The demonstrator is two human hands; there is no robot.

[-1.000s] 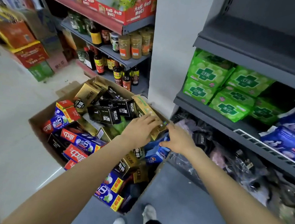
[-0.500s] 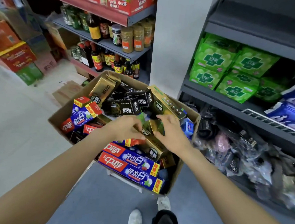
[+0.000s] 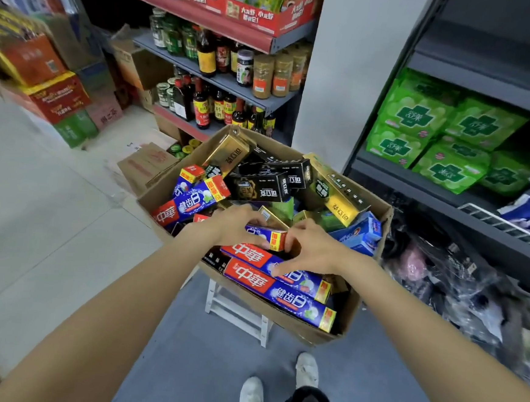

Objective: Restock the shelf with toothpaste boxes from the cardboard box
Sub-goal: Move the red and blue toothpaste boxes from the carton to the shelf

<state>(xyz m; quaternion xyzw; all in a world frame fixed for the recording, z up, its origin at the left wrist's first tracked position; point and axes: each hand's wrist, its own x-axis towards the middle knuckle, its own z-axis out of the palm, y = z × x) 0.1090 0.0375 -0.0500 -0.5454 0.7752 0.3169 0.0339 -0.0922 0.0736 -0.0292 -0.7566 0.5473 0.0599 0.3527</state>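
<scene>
The dark grey metal shelf unit (image 3: pixel 467 191) stands at three o'clock, stacked with green packets (image 3: pixel 422 118). At its foot, the open brown cardboard box (image 3: pixel 357 306) sits on a white stool (image 3: pixel 236 309), heaped with gold, black and blue-and-red toothpaste boxes. Over the heap, the left hand (image 3: pixel 236 225) and right hand (image 3: pixel 312 252) meet, each grip curled on one end of a blue-and-red toothpaste box (image 3: pixel 268 236) at the pile's centre.

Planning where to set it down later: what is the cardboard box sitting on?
A white stool shows under the cardboard box, its legs on grey floor. Its top and its far legs are hidden by the box.
</scene>
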